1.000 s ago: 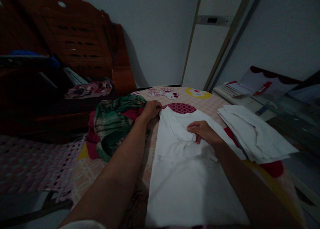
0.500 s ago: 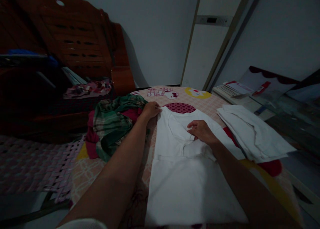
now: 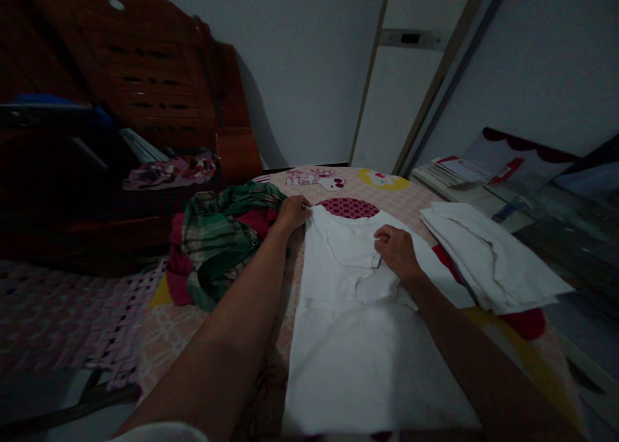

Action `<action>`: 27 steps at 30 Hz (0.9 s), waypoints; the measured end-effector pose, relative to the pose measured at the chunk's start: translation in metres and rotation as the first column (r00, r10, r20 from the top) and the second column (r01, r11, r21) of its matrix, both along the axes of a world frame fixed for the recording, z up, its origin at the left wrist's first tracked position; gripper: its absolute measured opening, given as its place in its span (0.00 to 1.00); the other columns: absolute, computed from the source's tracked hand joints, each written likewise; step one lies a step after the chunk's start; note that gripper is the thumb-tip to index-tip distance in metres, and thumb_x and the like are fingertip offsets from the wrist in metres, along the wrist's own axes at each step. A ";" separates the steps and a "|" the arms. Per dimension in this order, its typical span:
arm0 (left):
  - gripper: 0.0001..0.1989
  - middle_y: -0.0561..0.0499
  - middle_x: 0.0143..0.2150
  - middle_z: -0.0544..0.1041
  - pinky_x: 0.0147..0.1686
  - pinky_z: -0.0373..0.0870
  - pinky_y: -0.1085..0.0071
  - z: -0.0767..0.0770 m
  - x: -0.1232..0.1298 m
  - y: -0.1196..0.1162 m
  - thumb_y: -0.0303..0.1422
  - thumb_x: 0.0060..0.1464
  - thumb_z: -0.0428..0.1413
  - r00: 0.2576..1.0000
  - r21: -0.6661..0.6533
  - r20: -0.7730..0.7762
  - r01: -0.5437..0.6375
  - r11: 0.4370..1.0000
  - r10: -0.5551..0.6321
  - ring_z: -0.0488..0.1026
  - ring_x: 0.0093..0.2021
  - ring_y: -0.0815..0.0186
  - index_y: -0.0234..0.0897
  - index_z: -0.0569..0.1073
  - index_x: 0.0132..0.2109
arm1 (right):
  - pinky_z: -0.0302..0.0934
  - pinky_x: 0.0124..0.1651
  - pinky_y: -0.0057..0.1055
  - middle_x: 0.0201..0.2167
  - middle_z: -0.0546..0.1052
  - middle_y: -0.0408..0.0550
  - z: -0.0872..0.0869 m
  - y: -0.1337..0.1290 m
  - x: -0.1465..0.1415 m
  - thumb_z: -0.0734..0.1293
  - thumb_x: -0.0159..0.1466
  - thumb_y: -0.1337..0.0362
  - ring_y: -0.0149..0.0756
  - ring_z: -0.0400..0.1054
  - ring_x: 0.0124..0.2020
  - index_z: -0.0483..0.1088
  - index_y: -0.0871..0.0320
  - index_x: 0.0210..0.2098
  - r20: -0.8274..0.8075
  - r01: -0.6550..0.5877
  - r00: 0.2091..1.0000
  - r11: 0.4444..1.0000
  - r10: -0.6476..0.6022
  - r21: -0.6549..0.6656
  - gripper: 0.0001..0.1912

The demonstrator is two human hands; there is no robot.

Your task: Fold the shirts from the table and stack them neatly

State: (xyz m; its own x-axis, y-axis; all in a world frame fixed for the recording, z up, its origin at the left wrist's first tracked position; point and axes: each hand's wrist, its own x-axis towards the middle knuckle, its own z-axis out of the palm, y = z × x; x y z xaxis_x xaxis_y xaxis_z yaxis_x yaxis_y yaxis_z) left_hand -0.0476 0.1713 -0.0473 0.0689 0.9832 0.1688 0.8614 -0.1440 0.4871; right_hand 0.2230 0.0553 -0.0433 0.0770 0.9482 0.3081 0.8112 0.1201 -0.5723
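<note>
Head view: the left hand [image 3: 293, 212] has its fingers pinched on the white shirt [image 3: 348, 365] at the far left corner; the right hand [image 3: 398, 252] has its fingers closed on the edge of a flap lying inward across the shirt. The shirt lies flat on the cloth-covered desk [image 3: 401, 203]. Just left of the shirt sits a bunched green plaid garment [image 3: 220, 236]; just right of it, a folded white stack [image 3: 493, 255]. Farther beyond the shirt, a carved wooden seat [image 3: 164, 87] stands leftward and a tall white unit [image 3: 387, 100] slightly rightward.
</note>
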 end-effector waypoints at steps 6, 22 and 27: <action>0.10 0.45 0.42 0.81 0.43 0.70 0.72 0.000 0.003 -0.001 0.31 0.54 0.57 0.999 0.028 -0.010 -0.031 0.999 0.031 0.76 0.43 0.62 0.35 0.79 0.43 | 0.62 0.47 0.34 0.36 0.80 0.54 -0.009 0.007 0.001 0.66 0.62 0.59 0.42 0.73 0.41 0.75 0.60 0.41 0.248 0.108 0.964 0.993 -0.093 -0.048 0.13; 0.09 0.44 0.42 0.81 0.43 0.70 0.71 -0.003 0.003 -0.001 0.31 0.54 0.57 0.999 0.066 -0.002 -0.039 0.997 0.039 0.76 0.43 0.60 0.36 0.78 0.42 | 0.57 0.35 0.31 0.30 0.79 0.50 0.003 0.005 -0.001 0.66 0.61 0.57 0.41 0.72 0.34 0.73 0.56 0.30 0.303 0.223 0.927 0.974 -0.222 0.032 0.10; 0.09 0.44 0.44 0.80 0.44 0.69 0.69 -0.003 0.005 -0.003 0.32 0.55 0.56 0.999 0.064 -0.017 -0.033 0.997 0.035 0.76 0.45 0.59 0.36 0.77 0.43 | 0.57 0.35 0.31 0.32 0.80 0.51 -0.002 0.007 -0.001 0.66 0.60 0.60 0.41 0.72 0.36 0.74 0.56 0.30 0.395 0.211 0.902 0.976 -0.173 -0.055 0.08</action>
